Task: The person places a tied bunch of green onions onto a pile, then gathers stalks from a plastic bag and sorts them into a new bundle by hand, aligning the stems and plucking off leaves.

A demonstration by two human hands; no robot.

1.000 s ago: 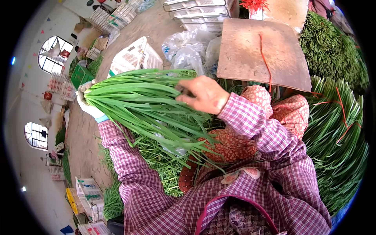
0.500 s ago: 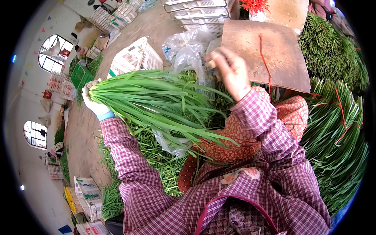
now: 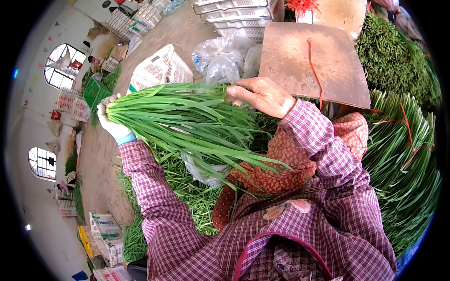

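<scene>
A fanned bunch of garlic chives [image 3: 187, 110] stretches across the middle of the view, pale stem ends to the left and long green leaves trailing right. My left hand [image 3: 112, 121], in a whitish glove with a blue cuff, is closed around the stem ends. At the upper edge of the leaves, my bare right hand [image 3: 262, 96] has its thumb and fingers pinched together on leaf ends; a blur there hides the exact grip. Below the bunch lies a heap of loose green leaves [image 3: 187, 196]. A patterned red cloth [image 3: 286, 164] covers my lap.
A brown board [image 3: 311, 65] with a red tie on it lies ahead right. Tied chive bundles [image 3: 398, 173] are stacked at my right. Clear plastic bags [image 3: 222, 58], a white crate [image 3: 161, 68] and stacked crates [image 3: 234, 18] stand beyond. A green crate [image 3: 96, 91] is farther left.
My right hand, raised and blurred before, has moved down and left to the leaves' upper edge and pinched there. My left hand keeps its hold on the stem ends.
</scene>
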